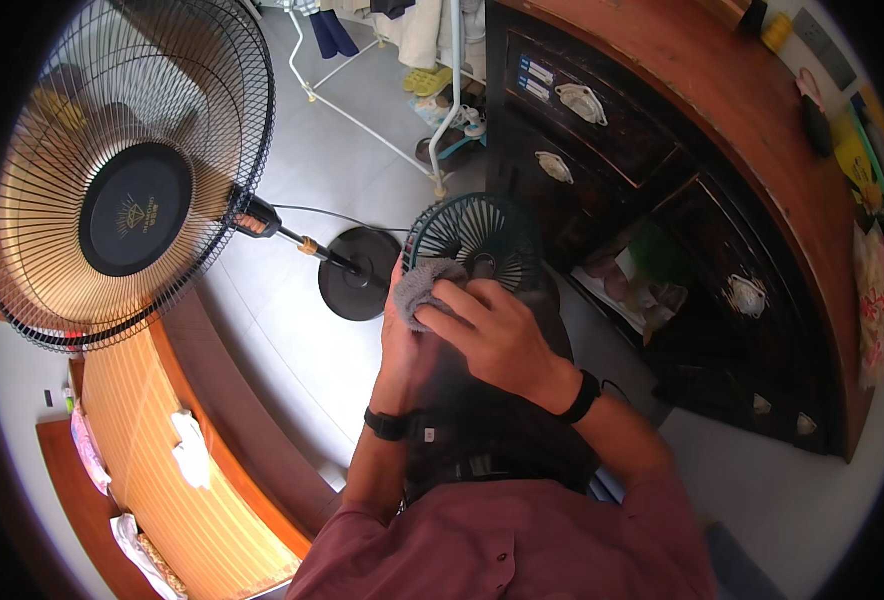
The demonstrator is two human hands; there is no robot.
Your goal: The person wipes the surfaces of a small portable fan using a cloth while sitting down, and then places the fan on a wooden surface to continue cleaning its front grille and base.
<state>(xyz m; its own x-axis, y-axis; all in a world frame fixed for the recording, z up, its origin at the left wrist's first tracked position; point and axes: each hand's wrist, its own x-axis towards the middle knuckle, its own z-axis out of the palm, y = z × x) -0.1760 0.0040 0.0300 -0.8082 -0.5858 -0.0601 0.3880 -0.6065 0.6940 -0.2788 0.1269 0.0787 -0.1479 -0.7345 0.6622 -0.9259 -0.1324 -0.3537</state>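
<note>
A small dark green fan guard (479, 221) with radial wires is in front of me, near my lap. My left hand (399, 341) is upright at the guard's left edge, its fingers against the rim and partly hidden by a cloth. Between the fingers of my right hand (505, 341) is a bunched grey cloth (423, 292). That cloth lies against the lower left part of the guard. What lies below the guard is mostly hidden by my hands.
To the left, a black pedestal fan (135, 208) stands on a round base (359, 274). A bed with a striped mat (141, 420) lies at lower left. A dark wooden cabinet (599, 172) fills the right. Beyond is a white clothes rack (367, 120).
</note>
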